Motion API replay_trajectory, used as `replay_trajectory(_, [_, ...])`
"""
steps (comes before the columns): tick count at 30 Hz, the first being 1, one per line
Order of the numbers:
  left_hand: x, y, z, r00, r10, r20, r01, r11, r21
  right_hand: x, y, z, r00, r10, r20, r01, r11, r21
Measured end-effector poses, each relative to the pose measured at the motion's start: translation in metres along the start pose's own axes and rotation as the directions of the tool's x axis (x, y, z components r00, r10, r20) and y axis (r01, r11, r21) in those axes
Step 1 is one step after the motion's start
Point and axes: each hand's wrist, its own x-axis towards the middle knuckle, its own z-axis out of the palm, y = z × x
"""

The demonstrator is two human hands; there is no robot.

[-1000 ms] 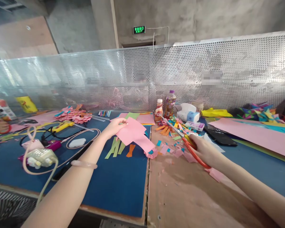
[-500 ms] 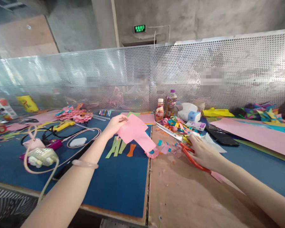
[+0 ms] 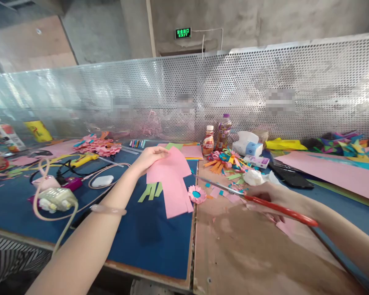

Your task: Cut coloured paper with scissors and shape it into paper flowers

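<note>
Paper point(image 3: 172, 180), pink, at nine o'clock from the scissors point(image 3: 279, 209) held in the right hand point(image 3: 269, 196), its eleven o'clock edge pinched by the left hand point(image 3: 152, 159): presumably light, limp and easily creased, best taken flat near an edge.

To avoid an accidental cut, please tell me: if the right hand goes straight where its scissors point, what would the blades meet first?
Probably the pink paper in the left hand: the scissors in the right hand point toward the paper's right corner. Depth is unclear, so they might pass above it.
</note>
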Motion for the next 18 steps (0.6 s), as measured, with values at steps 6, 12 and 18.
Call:
replay_trajectory(6, [0.002,-0.008,0.021,0.981,0.027,0.19,-0.031,0.999,0.019,-0.007,0.004,-0.004,0.969,0.031,0.246,-0.056,0.994,0.095])
replay_trajectory(12, [-0.001,-0.003,0.036,0.954,0.039,0.298,-0.036,0.999,-0.014,-0.006,0.021,0.001,0.945,0.051,0.322,-0.071,0.996,0.051])
replay_trajectory(18, [-0.005,0.001,0.042,0.946,0.048,0.32,-0.051,0.999,0.001,-0.006,0.016,-0.001,0.945,0.057,0.321,-0.078,0.996,0.052])
